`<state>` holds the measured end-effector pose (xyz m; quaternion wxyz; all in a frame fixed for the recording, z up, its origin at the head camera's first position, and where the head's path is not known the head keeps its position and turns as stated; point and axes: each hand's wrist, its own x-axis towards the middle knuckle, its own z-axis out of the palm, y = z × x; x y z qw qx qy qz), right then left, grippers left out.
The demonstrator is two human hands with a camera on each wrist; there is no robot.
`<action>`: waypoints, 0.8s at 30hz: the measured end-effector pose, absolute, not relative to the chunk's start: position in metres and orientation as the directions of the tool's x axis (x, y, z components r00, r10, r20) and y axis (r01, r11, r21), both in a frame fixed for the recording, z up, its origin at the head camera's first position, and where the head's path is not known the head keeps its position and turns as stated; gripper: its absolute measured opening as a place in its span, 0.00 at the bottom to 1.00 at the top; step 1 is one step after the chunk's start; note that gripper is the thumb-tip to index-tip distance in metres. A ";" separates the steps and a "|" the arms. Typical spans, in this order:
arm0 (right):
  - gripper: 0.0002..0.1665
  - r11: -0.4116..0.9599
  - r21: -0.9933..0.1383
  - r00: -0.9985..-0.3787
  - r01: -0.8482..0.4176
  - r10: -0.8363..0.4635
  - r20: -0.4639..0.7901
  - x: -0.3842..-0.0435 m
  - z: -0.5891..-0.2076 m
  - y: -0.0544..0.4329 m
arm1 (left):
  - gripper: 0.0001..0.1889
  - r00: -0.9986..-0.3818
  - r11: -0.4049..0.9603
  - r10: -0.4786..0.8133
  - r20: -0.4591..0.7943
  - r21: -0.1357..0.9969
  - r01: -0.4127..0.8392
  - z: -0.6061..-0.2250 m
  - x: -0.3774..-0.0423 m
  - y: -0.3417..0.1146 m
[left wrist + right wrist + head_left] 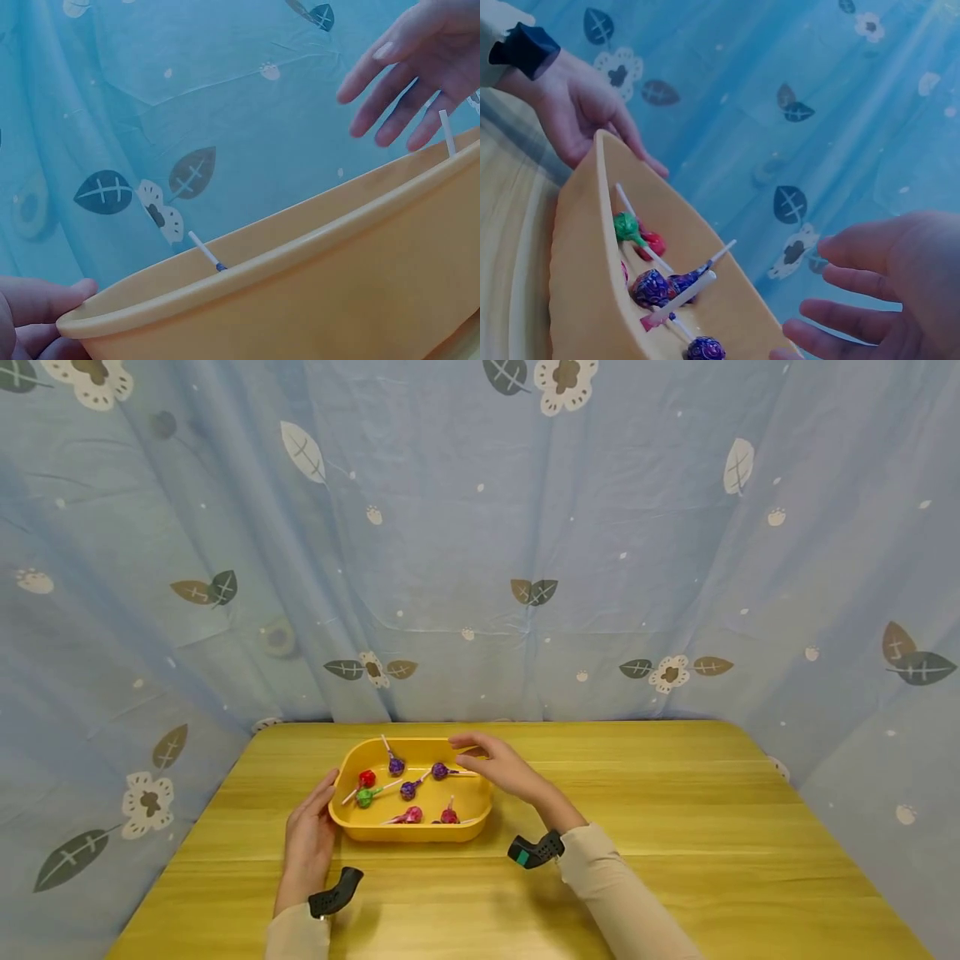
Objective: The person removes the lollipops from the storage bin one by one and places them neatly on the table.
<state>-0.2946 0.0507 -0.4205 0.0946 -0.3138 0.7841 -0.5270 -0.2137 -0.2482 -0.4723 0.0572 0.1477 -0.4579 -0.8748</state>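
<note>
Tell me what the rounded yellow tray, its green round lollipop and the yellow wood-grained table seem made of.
Yellow tray: probably plastic, smooth with a soft sheen, given its even colour and moulded rim.
Green lollipop: glossy, crinkled wrapper, perhaps plastic or foil; its white stick may be paper or plastic.
Yellow table: streaky grain with a faint shine, so wood or a wood-look covering.

At the bottom edge of the head view, your left sleeve and right sleeve are cut off. The near wall of the yellow tray partly hides the lowest lollipops, and you can't read their wrappers at this size. In the left wrist view, your left hand is cropped at lower left, your right hand at upper right; the wall hides the candy heads beneath two sticks. In the right wrist view, the tray runs off the bottom edge.
</note>
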 end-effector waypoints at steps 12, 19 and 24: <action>0.23 0.164 -0.986 -0.769 0.029 -0.626 -0.126 -0.312 -0.437 0.013 | 0.25 -0.952 -0.587 -0.234 -0.198 0.809 -0.025 -0.473 -0.215 -0.248; 0.23 0.204 -0.965 -0.779 0.165 -0.573 -0.254 -0.312 -0.441 -0.009 | 0.25 -0.951 -0.602 -0.237 -0.200 0.798 -0.018 -0.473 -0.215 -0.247; 0.19 0.288 -0.939 -0.766 0.187 -0.556 -0.323 -0.314 -0.441 -0.022 | 0.25 -0.947 -0.602 -0.251 -0.198 0.799 -0.007 -0.474 -0.215 -0.246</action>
